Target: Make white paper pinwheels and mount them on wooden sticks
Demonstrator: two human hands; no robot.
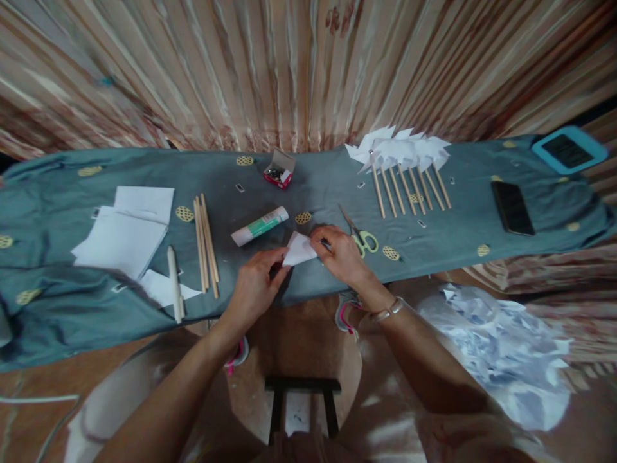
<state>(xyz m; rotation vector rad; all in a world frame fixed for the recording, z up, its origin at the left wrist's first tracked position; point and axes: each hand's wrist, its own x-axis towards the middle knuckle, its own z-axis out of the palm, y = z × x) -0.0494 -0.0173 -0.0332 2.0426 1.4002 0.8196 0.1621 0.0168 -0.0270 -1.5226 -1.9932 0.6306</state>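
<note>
A small folded piece of white paper (299, 249) is held between my two hands, just above the near edge of the cloth-covered table. My left hand (258, 280) pinches its left corner between thumb and fingers. On the opposite side, my right hand (340, 253) grips the paper's right end, its fingertips partly hiding it. Scissors with pale green handles (367, 242) lie right beside my right hand. Behind my left hand rests a green and white glue stick (260, 225). Farther back stands an opened small red box (278, 175) with tiny metal pieces inside.
White paper sheets (128, 238), a white pen-like tool (174, 283) and wooden sticks (205, 247) lie left. Several paper pinwheels on sticks (409, 157) lie back right, near a dark phone (512, 207) and a blue-framed tablet (569, 151). A bag of white paper pieces (506, 354) sits below right.
</note>
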